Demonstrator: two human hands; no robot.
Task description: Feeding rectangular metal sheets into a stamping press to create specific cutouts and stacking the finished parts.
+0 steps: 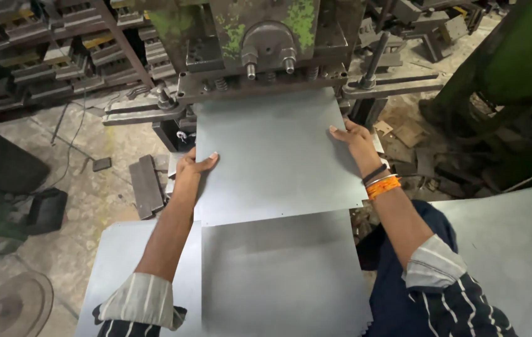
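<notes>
While both hands grip its side edges, the sheet [275, 156] lies under the press [266, 43]. Left hand [192, 167] and right hand [353, 138] have fingers clamped on it.

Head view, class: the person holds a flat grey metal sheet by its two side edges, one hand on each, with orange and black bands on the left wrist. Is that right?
Not quite. The head view shows the orange and black bands on the right wrist, not the left. The rest stands: the left hand and right hand hold the flat grey metal sheet by its side edges.
</notes>
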